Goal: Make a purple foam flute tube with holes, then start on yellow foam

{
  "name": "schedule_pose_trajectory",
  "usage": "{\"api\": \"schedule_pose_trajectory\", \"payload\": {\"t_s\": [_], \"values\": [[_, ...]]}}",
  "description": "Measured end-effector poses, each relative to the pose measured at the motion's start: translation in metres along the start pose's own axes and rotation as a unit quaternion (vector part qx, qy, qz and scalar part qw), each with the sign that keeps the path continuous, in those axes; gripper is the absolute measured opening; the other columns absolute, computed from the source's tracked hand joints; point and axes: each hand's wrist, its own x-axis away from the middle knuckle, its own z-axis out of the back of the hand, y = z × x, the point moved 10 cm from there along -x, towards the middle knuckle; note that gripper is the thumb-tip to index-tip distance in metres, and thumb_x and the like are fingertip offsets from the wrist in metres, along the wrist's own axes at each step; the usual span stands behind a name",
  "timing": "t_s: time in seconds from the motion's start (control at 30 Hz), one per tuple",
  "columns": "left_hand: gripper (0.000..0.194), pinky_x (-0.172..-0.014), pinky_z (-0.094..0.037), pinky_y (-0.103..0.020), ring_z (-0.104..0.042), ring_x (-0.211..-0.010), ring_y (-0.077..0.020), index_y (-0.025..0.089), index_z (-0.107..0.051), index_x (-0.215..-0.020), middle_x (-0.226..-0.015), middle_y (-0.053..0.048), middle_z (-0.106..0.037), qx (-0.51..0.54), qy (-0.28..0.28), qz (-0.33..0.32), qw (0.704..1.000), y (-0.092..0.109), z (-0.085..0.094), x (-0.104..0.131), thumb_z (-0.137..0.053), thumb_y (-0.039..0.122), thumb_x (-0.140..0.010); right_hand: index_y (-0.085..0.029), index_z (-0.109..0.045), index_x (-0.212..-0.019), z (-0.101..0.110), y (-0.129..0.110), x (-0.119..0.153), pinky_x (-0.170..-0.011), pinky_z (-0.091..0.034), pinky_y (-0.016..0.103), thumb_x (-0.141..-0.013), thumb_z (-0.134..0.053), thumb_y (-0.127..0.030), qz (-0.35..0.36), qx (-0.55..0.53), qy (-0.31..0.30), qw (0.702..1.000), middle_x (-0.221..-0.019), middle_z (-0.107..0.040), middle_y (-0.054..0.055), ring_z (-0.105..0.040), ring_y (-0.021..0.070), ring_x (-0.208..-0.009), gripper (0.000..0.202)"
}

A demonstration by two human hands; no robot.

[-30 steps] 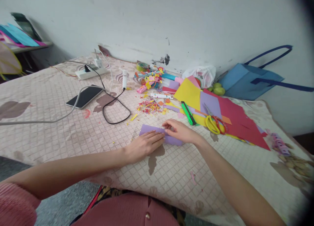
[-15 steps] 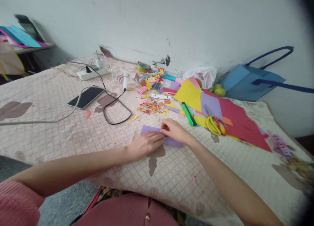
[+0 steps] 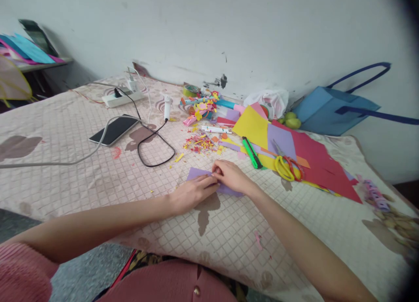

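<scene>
A small piece of purple paper (image 3: pixel 196 173) lies on the patterned tablecloth in front of me, partly covered by both hands. My left hand (image 3: pixel 195 192) rests flat over it, its fingers stretched out to the right. At the middle of the paper my right hand (image 3: pixel 229 175) has thumb and fingers pinched together, touching the left fingertips. Whatever is between the right fingers is hidden. Just beyond that hand is a green box cutter (image 3: pixel 252 152). Scissors with yellow handles (image 3: pixel 284 168) and a red-handled pair (image 3: pixel 296 167) lie on coloured sheets to the right.
Paper scraps (image 3: pixel 200 143) are heaped beyond the hands. A dark-screened tablet (image 3: pixel 115 130), a power strip (image 3: pixel 123 98) and a black cable (image 3: pixel 156 164) occupy the left. At the right are red paper (image 3: pixel 322 166) and a blue bag (image 3: pixel 334 112) against the wall.
My right hand has shifted slightly left, so its fingertips now meet the left hand's fingers more closely. The left hand and the paper have hardly moved.
</scene>
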Motion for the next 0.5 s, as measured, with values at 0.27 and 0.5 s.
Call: {"api": "schedule_pose_trajectory", "payload": {"t_s": [0.27, 0.5], "values": [[0.027, -0.103, -0.038, -0.041, -0.05, -0.115, -0.0225, 0.01, -0.056, -0.116, -0.112, -0.01, -0.062, -0.006, 0.032, -0.027, 0.999, 0.0057, 0.0057, -0.0009, -0.042, 0.014, -0.094, -0.02, -0.051, -0.084, -0.0009, 0.002, 0.0003, -0.071, -0.041, 0.027, -0.08, -0.056, -0.012, -0.011, 0.004, -0.002, 1.0, -0.083, -0.059, 0.002, -0.055, 0.0147, -0.077, 0.01], [0.028, -0.089, -0.043, -0.04, -0.054, -0.1, -0.0227, 0.011, -0.055, -0.119, -0.109, -0.011, -0.064, -0.053, 0.015, -0.01, 0.998, 0.0045, 0.0041, 0.0015, -0.041, 0.018, -0.095, -0.02, -0.051, -0.082, -0.002, 0.0019, -0.0043, -0.067, -0.039, 0.027, -0.077, -0.063, -0.016, -0.028, 0.015, -0.003, 1.0, -0.075, -0.058, 0.0, -0.054, 0.0153, -0.071, 0.013]]}}
